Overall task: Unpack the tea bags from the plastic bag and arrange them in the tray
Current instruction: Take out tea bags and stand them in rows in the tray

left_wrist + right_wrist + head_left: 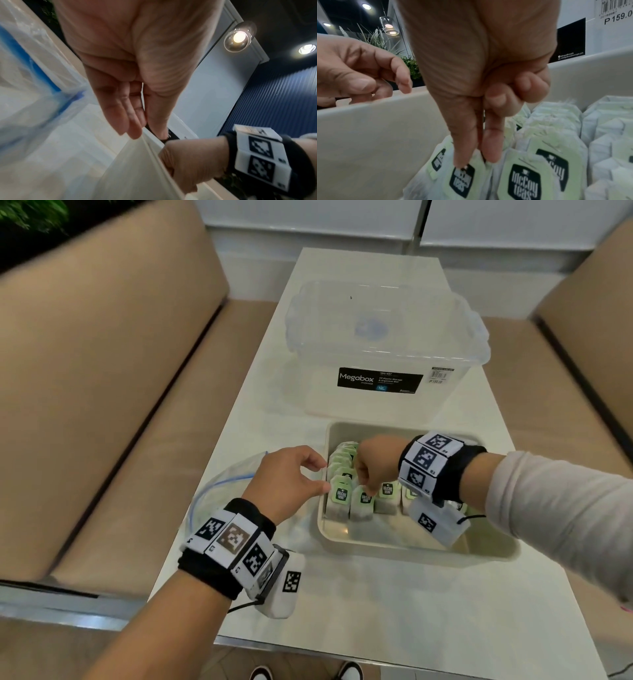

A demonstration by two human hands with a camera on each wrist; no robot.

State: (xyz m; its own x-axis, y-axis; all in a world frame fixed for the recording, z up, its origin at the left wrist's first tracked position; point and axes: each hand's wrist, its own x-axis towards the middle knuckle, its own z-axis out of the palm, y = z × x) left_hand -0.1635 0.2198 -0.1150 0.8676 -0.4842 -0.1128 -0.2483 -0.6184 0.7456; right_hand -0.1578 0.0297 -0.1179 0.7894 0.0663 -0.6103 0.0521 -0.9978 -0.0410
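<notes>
White table between tan benches | beige tray at centre right: white tea bags, green tags, upright rows | right hand pinches one bag | left hand loosely curled, empty, at tray's left rim | clear plastic bag at left

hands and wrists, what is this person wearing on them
Both hands, left hand and right hand, are bare. Each wrist carries a black band ringed with white square tiles printed with black pixel-pattern markers. A white camera housing with its own marker hangs under each wrist, with a thin black cable. The right arm has a pale long sleeve.
</notes>
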